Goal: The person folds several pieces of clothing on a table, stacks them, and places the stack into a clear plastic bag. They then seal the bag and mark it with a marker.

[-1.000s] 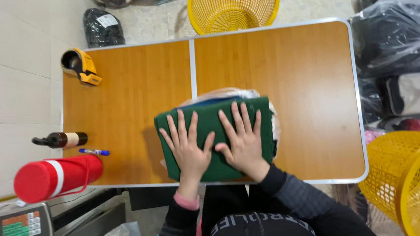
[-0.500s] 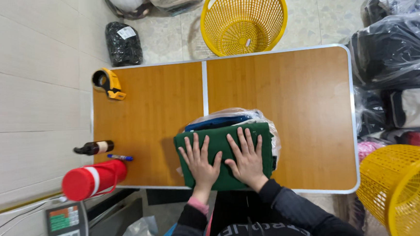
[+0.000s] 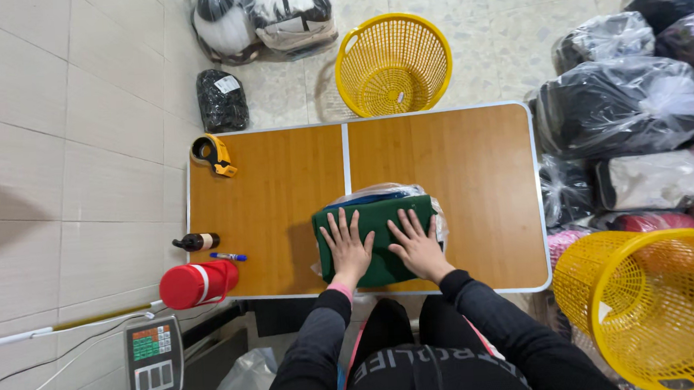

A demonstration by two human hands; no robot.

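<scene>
Both the left hand [image 3: 348,247] and right hand [image 3: 417,245] press flat, fingers spread wide, on the folded green garment [image 3: 375,227], seemingly soft, light and best gripped at its edges.

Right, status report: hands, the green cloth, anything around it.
Left hand and right hand flat on folded green cloth, fingers spread. Cloth lies on clear plastic bag, near table edge. Nothing on top; red flask and tape dispenser well off left.
</scene>
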